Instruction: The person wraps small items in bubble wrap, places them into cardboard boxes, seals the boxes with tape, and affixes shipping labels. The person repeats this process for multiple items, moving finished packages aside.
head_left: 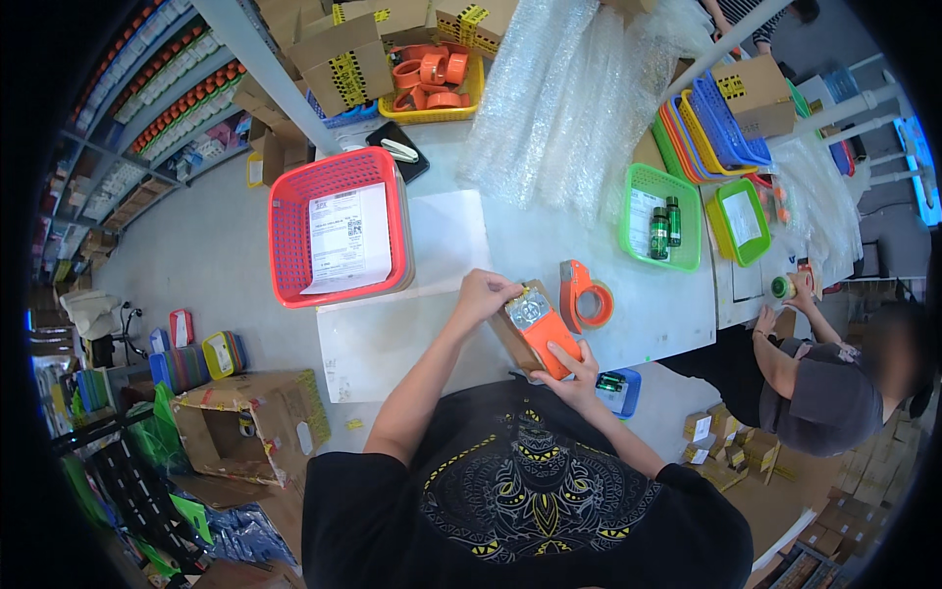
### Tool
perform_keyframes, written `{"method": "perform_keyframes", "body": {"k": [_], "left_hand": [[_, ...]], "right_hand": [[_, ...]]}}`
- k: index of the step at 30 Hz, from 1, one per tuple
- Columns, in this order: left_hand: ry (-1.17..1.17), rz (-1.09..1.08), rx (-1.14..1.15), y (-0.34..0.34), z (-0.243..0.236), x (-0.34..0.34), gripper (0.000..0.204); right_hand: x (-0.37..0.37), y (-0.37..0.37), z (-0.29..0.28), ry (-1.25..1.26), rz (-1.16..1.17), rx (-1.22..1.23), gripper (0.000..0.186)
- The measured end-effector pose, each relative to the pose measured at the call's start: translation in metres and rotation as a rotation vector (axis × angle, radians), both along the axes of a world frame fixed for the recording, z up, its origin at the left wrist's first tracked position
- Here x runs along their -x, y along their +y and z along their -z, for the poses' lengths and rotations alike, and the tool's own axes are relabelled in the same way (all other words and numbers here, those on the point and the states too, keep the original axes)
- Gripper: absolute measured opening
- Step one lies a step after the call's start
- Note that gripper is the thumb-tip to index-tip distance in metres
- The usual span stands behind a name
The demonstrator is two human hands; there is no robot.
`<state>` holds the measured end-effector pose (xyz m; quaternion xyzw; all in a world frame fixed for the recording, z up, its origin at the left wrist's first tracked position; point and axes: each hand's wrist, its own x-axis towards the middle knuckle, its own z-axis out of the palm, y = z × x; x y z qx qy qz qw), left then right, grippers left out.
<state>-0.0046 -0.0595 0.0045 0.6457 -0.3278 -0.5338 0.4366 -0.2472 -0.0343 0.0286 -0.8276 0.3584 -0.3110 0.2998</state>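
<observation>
Above my lap, at the near edge of the table, both hands hold a small brown cardboard box (513, 339). An orange piece with a shiny, clear-silver part (531, 309) lies along its upper side; I cannot tell whether it is inside or on top. My left hand (485, 296) pinches the far end of the box, near some yellow tape. My right hand (575, 375) grips the near end, with fingers over the orange part. Just right of the box, an orange tape dispenser (586, 295) lies on the table, touched by neither hand.
A red basket (279, 236) with a printed sheet stands at left. A green basket (632, 221) holds two dark green bottles. Bubble wrap (549, 108) and a yellow basket (475, 96) of tape dispensers lie at the back. A co-worker (824, 393) handles something at right.
</observation>
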Motion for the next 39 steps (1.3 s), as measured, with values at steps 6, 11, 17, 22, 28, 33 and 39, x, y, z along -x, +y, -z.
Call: {"method": "perform_keyframes", "body": {"k": [6, 11, 17, 22, 28, 33, 39], "left_hand": [[-0.308, -0.001, 0.012, -0.024, 0.037, -0.02, 0.014], [-0.373, -0.001, -0.014, -0.027, 0.064, -0.019, 0.023], [-0.329, 0.116, -0.213, -0.02, 0.08, -0.01, 0.032], [-0.72, 0.033, 0.014, -0.017, 0.054, 0.004, 0.069], [-1.04, 0.347, 0.138, 0.002, 0.026, 0.072, 0.057], [-1.198, 0.332, 0.178, 0.005, 0.02, 0.075, 0.064], [-1.064, 0.594, 0.257, 0.06, 0.014, 0.14, 0.07]], "right_hand": [[-0.004, -0.002, -0.032, 0.151, 0.004, -0.068, 0.059], [-0.023, -0.016, -0.046, 0.216, -0.009, -0.075, 0.052], [0.002, 0.002, -0.079, 0.517, 0.013, -0.185, 0.047], [0.023, 0.019, -0.078, 0.511, 0.056, -0.227, 0.047], [0.076, 0.046, -0.078, 0.489, 0.098, -0.234, 0.046], [0.103, 0.062, -0.052, 0.559, 0.096, -0.322, 0.045], [0.081, 0.025, -0.013, 0.363, 0.117, -0.564, 0.039]]}}
